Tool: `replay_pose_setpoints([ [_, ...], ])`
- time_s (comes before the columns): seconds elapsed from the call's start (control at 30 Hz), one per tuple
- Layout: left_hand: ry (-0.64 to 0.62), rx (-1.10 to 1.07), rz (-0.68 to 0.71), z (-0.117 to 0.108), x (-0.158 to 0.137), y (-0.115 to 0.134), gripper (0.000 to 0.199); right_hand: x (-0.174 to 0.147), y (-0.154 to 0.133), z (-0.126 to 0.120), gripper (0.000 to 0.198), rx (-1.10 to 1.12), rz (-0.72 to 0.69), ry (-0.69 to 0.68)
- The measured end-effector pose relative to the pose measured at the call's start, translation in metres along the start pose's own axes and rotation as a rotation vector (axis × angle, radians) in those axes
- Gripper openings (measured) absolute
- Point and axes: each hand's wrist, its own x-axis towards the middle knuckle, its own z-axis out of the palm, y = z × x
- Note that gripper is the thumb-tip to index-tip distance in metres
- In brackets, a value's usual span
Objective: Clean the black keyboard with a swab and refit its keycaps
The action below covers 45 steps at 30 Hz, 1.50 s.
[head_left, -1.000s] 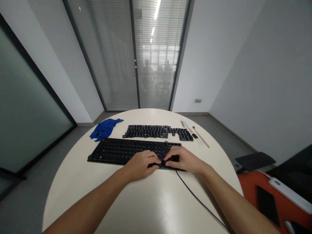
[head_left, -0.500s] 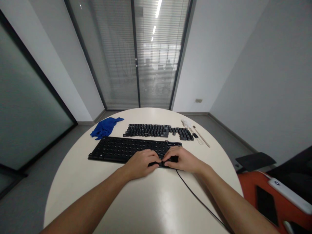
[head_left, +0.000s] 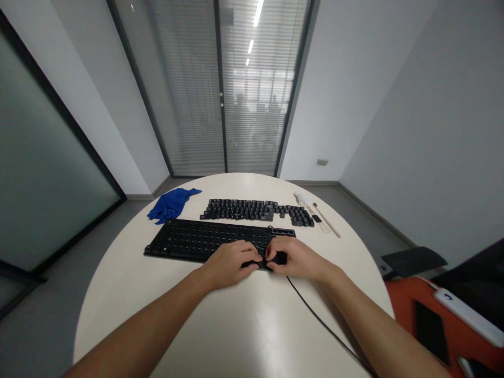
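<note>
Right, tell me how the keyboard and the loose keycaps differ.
The keyboard is one solid slab, whereas the loose keycaps are many small separate pieces laid out in rows. The keyboard lies nearer the person, the loose keycaps farther off. The keyboard is partly hidden by hands; no hand covers the loose keycaps. Both are dark and rest on the table.

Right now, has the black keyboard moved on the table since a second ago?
No, no visible shift either way: the black keyboard keeps its place against the round table.
</note>
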Motion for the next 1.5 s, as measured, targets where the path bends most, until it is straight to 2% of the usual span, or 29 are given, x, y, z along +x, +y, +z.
replay_pose_setpoints([
  [0.47, 0.024, 0.007, 0.005, 0.001, 0.0, -0.001, 0.017, 0.001, -0.004, 0.001, 0.011, -0.028, 0.049, -0.002],
  [0.8, 0.022, 0.011, 0.011, 0.002, -0.002, -0.002, 0.017, 0.0, -0.003, 0.001, 0.009, -0.012, -0.033, -0.008],
  [1.07, -0.003, 0.072, 0.072, -0.001, 0.0, 0.001, 0.026, -0.005, 0.003, -0.006, 0.007, 0.085, -0.028, 0.002],
  [1.27, -0.002, 0.101, 0.111, -0.002, -0.001, 0.0, 0.026, -0.002, 0.008, -0.007, 0.007, -0.002, -0.075, 0.057],
  [1.33, -0.004, 0.124, 0.126, -0.001, -0.001, 0.0, 0.027, -0.002, 0.01, -0.006, 0.014, -0.053, -0.053, 0.106],
  [1.4, -0.009, 0.144, 0.138, -0.002, -0.001, 0.0, 0.027, -0.003, 0.012, -0.004, 0.03, -0.107, 0.001, 0.135],
  [1.5, -0.024, 0.153, 0.139, -0.003, -0.001, 0.002, 0.027, -0.007, 0.015, 0.0, 0.054, -0.186, 0.106, 0.085],
])
